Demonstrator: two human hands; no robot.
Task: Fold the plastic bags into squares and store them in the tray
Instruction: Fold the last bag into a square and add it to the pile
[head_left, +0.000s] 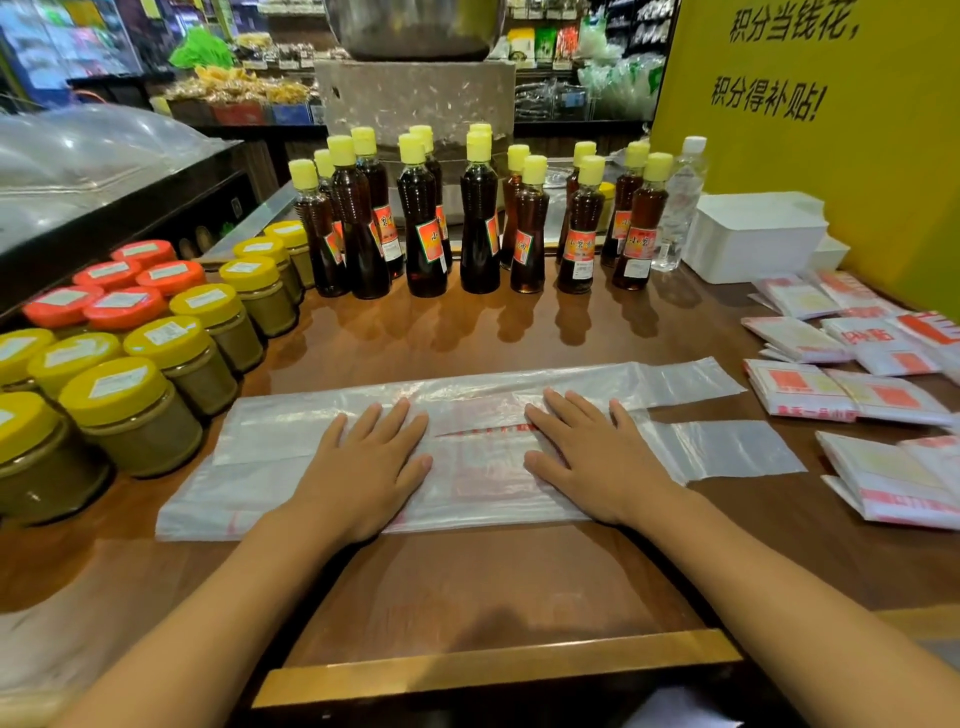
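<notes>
My left hand (371, 462) and right hand (597, 457) press flat, fingers straight, on the plastic bag (270, 467) mid-frame on the counter (467, 587); folded bags (852, 395) lie at right.

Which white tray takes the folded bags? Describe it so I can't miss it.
Find the yellow wall on the right. At its foot, beyond the folded bags, stands the white tray. It is the only plain boxy thing, next to a clear water bottle.

Left hand (371, 462) and right hand (597, 457) lie flat, fingers straight.
</notes>
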